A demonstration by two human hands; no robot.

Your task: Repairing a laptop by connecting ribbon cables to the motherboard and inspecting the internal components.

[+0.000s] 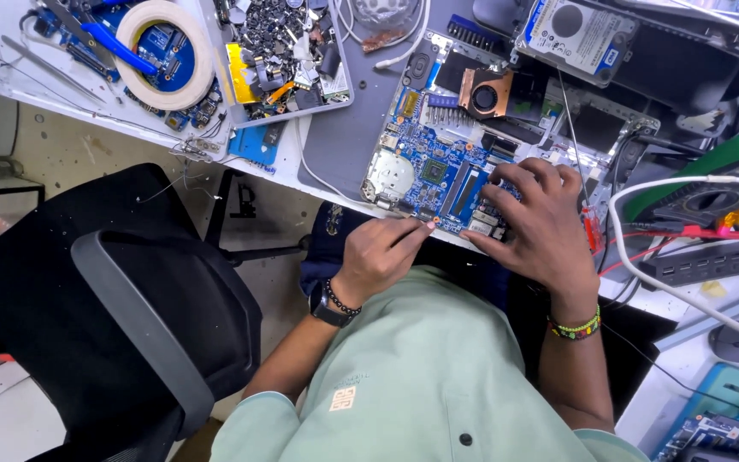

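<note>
Left grip: your left hand is curled nearly closed, thumb and forefinger pinched together at the near edge of the blue circuit board; whatever sits in the pinch is too small to tell.
Right grip: your right hand lies palm down, fingers spread and bent, fingertips pressing on the board's near right corner; it clasps nothing.
Where the board lies: straight ahead of both hands, on a grey laptop shell at the bench edge, just above your lap.
Key relation: the pinch meets the board's near edge from the left, while the right hand covers the corner beside it; the left fingertips are the nearer to that edge.
Long axis: the board runs away from you, tilted slightly to the right.
Board surface: flat, glossy blue, crowded with small dark chips, a silver round disc, long slots and metal connectors.
Copper fan: beyond the board, a round dark rotor in a copper-coloured housing.
Hard drive: farther right, a flat metal box with a white label.
Tape roll: far left, a wide cream ring on another blue board.
Parts tray: beside the tape, a heap of small dark metal scraps.
Cables: white and red, smooth, curving to your right.
Chair: black, matte, to your left.
</note>
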